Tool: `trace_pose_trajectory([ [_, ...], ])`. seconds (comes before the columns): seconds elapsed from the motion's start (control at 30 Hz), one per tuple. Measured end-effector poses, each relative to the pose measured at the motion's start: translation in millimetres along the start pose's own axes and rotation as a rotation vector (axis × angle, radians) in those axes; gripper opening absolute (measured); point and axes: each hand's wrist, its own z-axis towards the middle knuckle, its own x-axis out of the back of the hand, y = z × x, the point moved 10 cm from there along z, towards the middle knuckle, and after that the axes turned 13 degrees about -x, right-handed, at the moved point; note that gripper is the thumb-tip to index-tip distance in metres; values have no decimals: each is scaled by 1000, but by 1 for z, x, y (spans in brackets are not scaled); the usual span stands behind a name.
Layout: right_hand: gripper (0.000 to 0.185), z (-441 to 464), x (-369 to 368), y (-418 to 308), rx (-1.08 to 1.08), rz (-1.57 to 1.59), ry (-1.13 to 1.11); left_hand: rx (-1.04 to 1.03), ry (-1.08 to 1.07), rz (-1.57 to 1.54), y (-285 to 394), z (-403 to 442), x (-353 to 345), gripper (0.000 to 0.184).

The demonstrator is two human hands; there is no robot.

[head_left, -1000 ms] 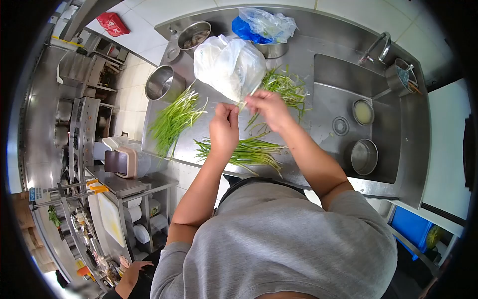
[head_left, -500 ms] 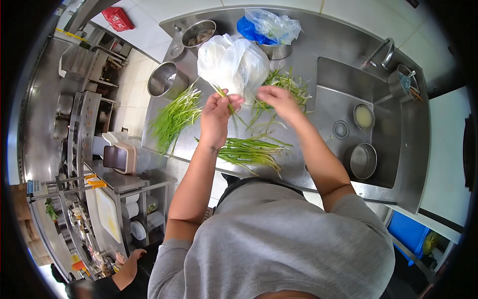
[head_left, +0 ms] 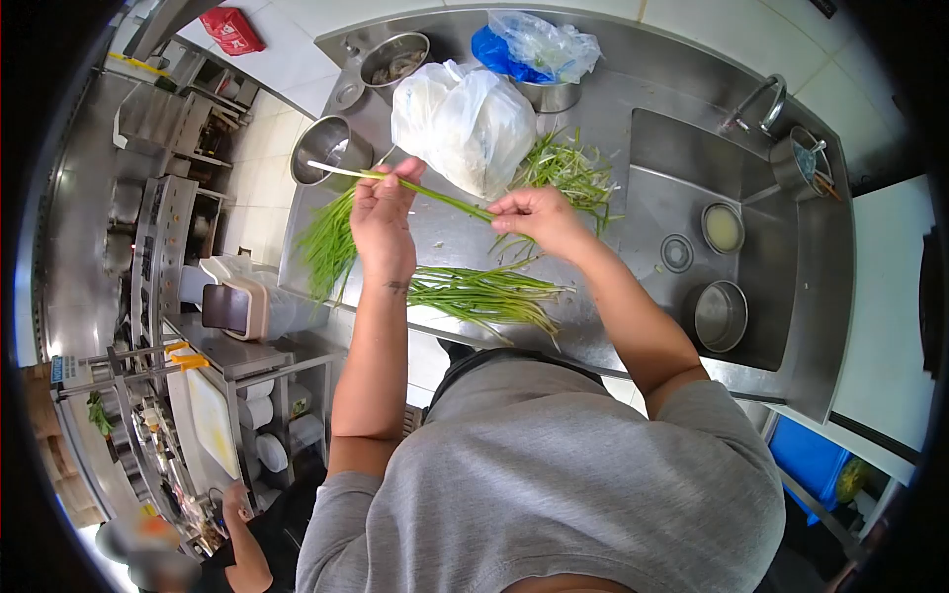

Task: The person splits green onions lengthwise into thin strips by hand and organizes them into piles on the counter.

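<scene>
A single green onion [head_left: 440, 197], white at its left end and green to the right, is stretched between my hands above the steel counter. My left hand [head_left: 384, 203] pinches it near the white part. The fingers of my right hand [head_left: 534, 213] grip it further along the green. Under and beside my left hand lies a pile of green onions [head_left: 329, 240]. Another bunch of green onions [head_left: 489, 296] rests along the counter's near edge. Beyond my right hand sits a heap of loose trimmed leaves [head_left: 568, 178]. A white plastic bag [head_left: 465, 128] stands just behind the hands.
A steel pot [head_left: 332, 150] stands at the left, and a pot with contents [head_left: 395, 65] behind it. A blue bag [head_left: 506, 54] tops another pot. To the right, the sink [head_left: 771, 296] holds two metal bowls. Another person's arm [head_left: 244, 544] shows at lower left.
My left hand has moved left with the green onion, which now points leftward. My right hand, apart from it before, now grips its green part. The other person has shifted.
</scene>
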Motion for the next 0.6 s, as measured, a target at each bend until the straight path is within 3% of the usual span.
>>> trace_pose_trajectory([
  [0.17, 24, -8, -8, 13, -60, -59, -84, -49, 77, -41, 19, 7, 21, 11],
  [0.37, 29, -9, -25, 15, -52, 134, -138, -97, 99, -65, 32, 9, 29, 12],
  [0.47, 34, -8, -28, 13, -24, -15, -96, -109, 126, -69, 35, 9, 32, 11],
  [0.57, 36, -8, -20, 2, 148, -46, 118, -111, 128, -103, 37, 10, 32, 11],
  [0.6, 36, -4, -23, 8, 97, 55, 64, -115, 130, -100, 38, 10, 32, 11],
])
